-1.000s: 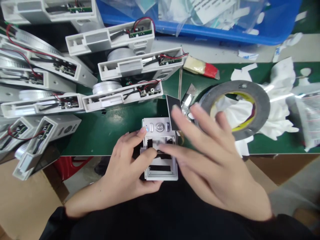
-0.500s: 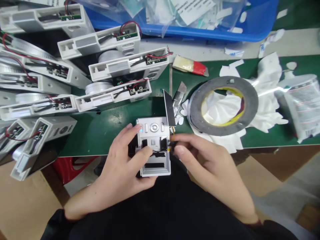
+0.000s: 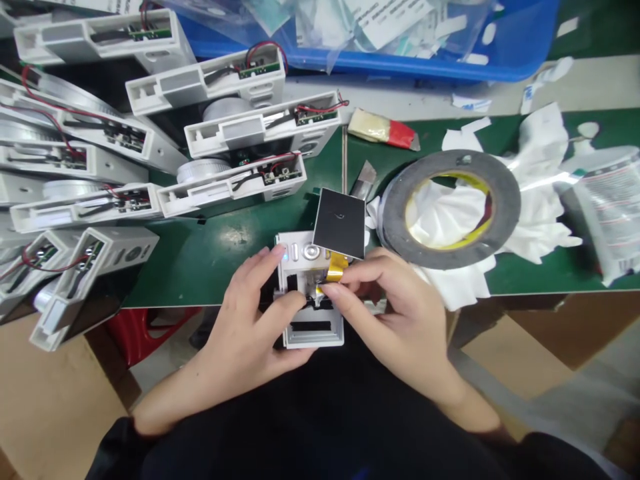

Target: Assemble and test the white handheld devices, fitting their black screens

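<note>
My left hand (image 3: 250, 320) grips a small silver-white camera housing (image 3: 301, 259) at the bench edge, fingers along its left side and thumb over its inner recess. A small blue light glows beside the fingertips. My right hand (image 3: 400, 310) pinches a gold ribbon cable (image 3: 337, 267) near the housing's right side, thumb and index finger close together. From that cable a small flat black screen (image 3: 340, 223) stands off, partly covering the housing's round button. The cable's lower end, over the recess, is partly hidden by my fingers.
Several white camera bodies (image 3: 270, 130) with exposed wires stand at the left. A grey tape roll (image 3: 465, 257) lies on white tissue at the right. Behind are a utility blade (image 3: 364, 180), a red-and-cream wrapped blade (image 3: 383, 129) and a blue tray (image 3: 520, 60).
The black screen has turned from nearly edge-on to face up, over the housing's upper right. My right hand has moved left, bringing the gold ribbon cable over the recess.
</note>
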`<state>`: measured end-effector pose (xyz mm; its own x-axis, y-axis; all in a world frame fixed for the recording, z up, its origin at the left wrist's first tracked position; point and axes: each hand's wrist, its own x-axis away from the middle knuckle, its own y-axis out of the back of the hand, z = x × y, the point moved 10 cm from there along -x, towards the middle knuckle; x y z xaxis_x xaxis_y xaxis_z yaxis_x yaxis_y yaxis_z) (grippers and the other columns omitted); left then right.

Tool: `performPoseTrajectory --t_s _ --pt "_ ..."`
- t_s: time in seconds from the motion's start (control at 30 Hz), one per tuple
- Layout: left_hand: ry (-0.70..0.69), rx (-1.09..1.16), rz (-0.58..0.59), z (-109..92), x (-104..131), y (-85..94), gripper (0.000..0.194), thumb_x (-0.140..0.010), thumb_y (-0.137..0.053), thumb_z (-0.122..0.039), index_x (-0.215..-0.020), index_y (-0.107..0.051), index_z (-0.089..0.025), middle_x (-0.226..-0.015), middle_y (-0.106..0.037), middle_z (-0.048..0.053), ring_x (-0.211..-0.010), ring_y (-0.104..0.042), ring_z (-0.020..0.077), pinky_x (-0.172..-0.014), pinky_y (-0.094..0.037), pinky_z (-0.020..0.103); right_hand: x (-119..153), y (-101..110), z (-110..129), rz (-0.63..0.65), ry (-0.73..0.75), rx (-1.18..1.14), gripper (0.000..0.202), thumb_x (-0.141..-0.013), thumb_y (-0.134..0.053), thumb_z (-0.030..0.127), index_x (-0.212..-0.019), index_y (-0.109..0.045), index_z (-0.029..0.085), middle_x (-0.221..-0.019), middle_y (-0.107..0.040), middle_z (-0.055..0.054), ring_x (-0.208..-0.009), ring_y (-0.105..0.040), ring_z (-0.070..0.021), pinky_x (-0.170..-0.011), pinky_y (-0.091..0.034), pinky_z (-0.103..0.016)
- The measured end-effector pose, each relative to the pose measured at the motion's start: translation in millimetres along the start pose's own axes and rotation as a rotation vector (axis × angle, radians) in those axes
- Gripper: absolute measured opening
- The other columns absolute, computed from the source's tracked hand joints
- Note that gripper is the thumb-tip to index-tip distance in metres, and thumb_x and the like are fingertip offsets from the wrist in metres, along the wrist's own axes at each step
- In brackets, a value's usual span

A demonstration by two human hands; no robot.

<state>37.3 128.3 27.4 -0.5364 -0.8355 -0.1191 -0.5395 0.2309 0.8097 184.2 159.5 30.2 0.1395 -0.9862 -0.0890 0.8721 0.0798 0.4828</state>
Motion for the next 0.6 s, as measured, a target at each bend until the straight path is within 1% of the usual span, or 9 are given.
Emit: performPoseTrajectory --t_s 0.1,0.23,0.33,0.4,0.47,0.53,0.6 --pt "-0.02 -0.002 -0.013 0.0 0.5 0.1 0.026 -0.099 -0.068 -0.032 -0.118 -0.058 -0.016 -0.156 -0.041 0.025 -0.147 -0.05 0.0391 -0.118 -0.052 0.06 -1.4 -2.9 2.4 -0.005 0.041 0.049 0.011 -0.096 -0.073 0.017 -0.091 -0.064 0.021 -0.075 -0.06 0.004 -0.066 -0.06 -0.0095 -0.055 -0.047 -0.023" --pt "-0.035 -0.004 -0.027 0.8 1.4 0.8 0.027 -0.101 -0.066 -0.035 -0.118 -0.058 -0.016 -0.154 -0.046 0.026 -0.145 -0.053 0.0381 -0.117 -0.053 0.059 -1.9 -6.0 6.0 0.003 0.087 0.072 0.01 -0.097 -0.072 0.015 -0.093 -0.064 0.02 -0.077 -0.064 0.004 -0.069 -0.06 -0.0093 -0.058 -0.048 -0.023" --pt "-0.035 0.016 -0.027 2.7 2.2 0.2 0.029 -0.102 -0.066 -0.038 -0.118 -0.057 -0.016 -0.152 -0.05 0.029 -0.146 -0.054 0.0384 -0.114 -0.055 0.058 -3.0 -5.2 6.6 -0.005 0.09 0.071 0.009 -0.097 -0.073 0.016 -0.094 -0.066 0.019 -0.078 -0.064 0.003 -0.069 -0.06 -0.0088 -0.059 -0.049 -0.022" --pt "-0.038 0.037 -0.037 4.0 3.1 0.0 0.033 -0.1 -0.069 -0.041 -0.117 -0.057 -0.016 -0.155 -0.05 0.03 -0.147 -0.054 0.0391 -0.112 -0.056 0.058 -4.4 -3.0 6.2 -0.02 0.083 0.07 0.008 -0.096 -0.074 0.016 -0.095 -0.066 0.019 -0.078 -0.062 0.003 -0.07 -0.06 -0.0088 -0.06 -0.051 -0.022" --pt "-0.052 0.051 -0.053 4.0 4.5 0.1 0.035 -0.096 -0.075 -0.04 -0.118 -0.057 -0.019 -0.163 -0.045 0.028 -0.148 -0.053 0.0399 -0.112 -0.055 0.059 -6.2 -0.6 6.6 -0.038 0.083 0.07 0.009 -0.096 -0.074 0.016 -0.094 -0.066 0.019 -0.078 -0.062 0.003 -0.071 -0.06 -0.0088 -0.062 -0.052 -0.023" --pt "-0.066 0.048 -0.055 3.2 6.0 -0.9 0.037 -0.094 -0.078 -0.036 -0.121 -0.058 -0.021 -0.172 -0.035 0.024 -0.151 -0.05 0.0404 -0.114 -0.053 0.061 -8.1 0.0 7.2 -0.042 0.084 0.07 0.011 -0.096 -0.074 0.014 -0.093 -0.065 0.019 -0.078 -0.063 0.004 -0.071 -0.06 -0.0086 -0.063 -0.052 -0.022" --pt "-0.076 0.033 -0.051 2.1 7.1 -2.0 0.04 -0.093 -0.078 -0.033 -0.127 -0.059 -0.023 -0.177 -0.027 0.021 -0.153 -0.047 0.0406 -0.115 -0.051 0.062 -9.5 -0.8 8.2 -0.038 0.09 0.071 0.011 -0.095 -0.074 0.014 -0.092 -0.065 0.019 -0.078 -0.063 0.004 -0.071 -0.059 -0.0083 -0.062 -0.052 -0.022"
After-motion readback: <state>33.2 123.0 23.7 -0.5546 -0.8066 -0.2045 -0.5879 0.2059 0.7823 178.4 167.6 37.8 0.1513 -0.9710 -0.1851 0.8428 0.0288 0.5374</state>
